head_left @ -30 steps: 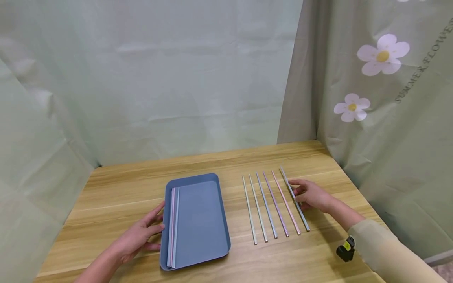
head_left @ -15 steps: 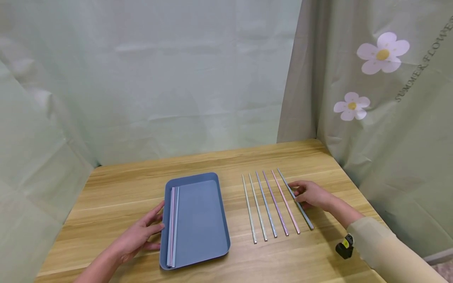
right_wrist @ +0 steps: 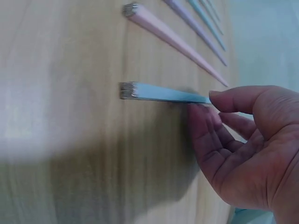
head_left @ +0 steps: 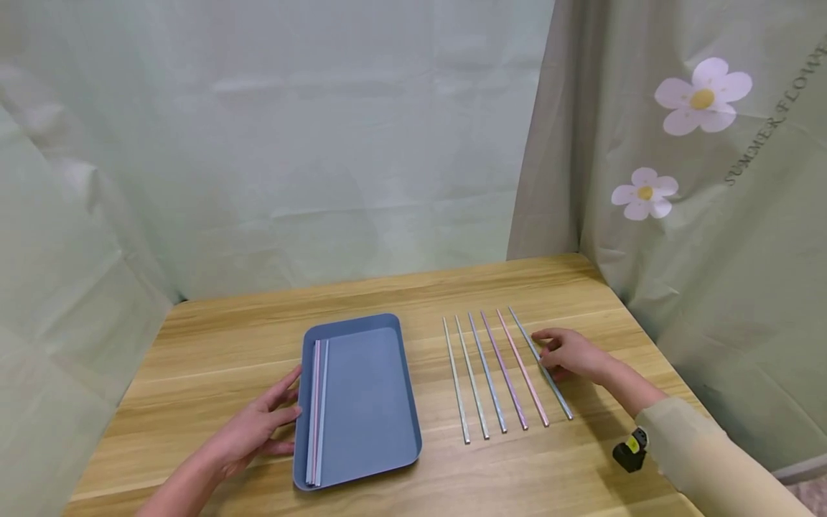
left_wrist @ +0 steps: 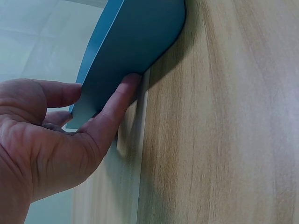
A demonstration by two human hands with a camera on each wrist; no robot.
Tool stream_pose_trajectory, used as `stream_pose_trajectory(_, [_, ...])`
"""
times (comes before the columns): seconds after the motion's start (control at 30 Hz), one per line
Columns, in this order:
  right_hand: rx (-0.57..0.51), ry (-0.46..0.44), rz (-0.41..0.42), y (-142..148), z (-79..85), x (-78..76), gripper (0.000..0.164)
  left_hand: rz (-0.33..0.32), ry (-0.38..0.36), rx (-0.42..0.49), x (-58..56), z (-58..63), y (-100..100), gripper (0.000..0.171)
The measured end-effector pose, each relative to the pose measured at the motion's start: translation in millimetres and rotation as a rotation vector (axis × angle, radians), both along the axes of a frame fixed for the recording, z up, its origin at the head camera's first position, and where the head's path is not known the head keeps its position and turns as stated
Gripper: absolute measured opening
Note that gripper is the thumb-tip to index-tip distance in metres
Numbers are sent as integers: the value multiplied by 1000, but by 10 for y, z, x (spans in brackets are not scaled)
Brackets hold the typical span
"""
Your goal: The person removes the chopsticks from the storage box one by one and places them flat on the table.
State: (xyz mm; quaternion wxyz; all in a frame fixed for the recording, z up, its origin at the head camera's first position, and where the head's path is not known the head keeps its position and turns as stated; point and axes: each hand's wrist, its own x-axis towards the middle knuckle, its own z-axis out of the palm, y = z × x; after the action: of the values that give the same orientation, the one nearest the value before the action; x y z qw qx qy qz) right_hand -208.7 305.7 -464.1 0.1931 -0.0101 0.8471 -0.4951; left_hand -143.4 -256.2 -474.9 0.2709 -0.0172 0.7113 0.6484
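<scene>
Near right: a pale sleeve (head_left: pixel 704 449), a black device (head_left: pixel 628 454) with a yellow patch at its cuff. Near left: left hand (head_left: pixel 255 431) beside a blue-grey tray (head_left: pixel 368 402), fingers extended and parted, tips touching the outside of its left wall; nothing was enclosed in that hand. The tray lay flat on the wood-grain table (head_left: pixel 497 488), left of centre. Inside, along its left wall, a tight bundle of pale blue and pink sticks (head_left: pixel 315 413); exact number could not be told.

To the right of the tray, well apart from it, five sticks in a spaced row, running near to far: two pale greenish ones (head_left: pixel 456 380), one blue, one purple (head_left: pixel 504 370), one pink (head_left: pixel 522 368). Right of the pink, a light blue stick (right_wrist: pixel 163 92), silver at its near end. Right hand (head_left: pixel 571 355) reached it from the right, thumb and fingertips nearly closed, pinching it partway along.

Far: a grey-green cloth (head_left: pixel 323 165) behind the table; far right, two white flowers (head_left: pixel 703 98) and dark lettering (head_left: pixel 775 115) printed on it.
</scene>
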Motion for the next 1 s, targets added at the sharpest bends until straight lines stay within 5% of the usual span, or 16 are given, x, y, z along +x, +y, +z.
stream_pose_trajectory(0.23, [-29, 39, -30, -55, 169, -8, 58, 15, -6, -1, -6, 6, 2, 76])
stream_pose_trajectory(0.4, [-93, 56, 25, -300, 252, -9, 56, 18, -6, 8, -9, 15, 11, 75])
stream_pose_trajectory(0.67, [-268, 7, 143, -1005, 348, 25, 48, 4, 0, 21, -5, 5, 8, 76])
stream_pose_trajectory(1.0, [-571, -200, 229, -1998, 425, 122, 47, 8, -18, 28, -2, 19, 6, 74])
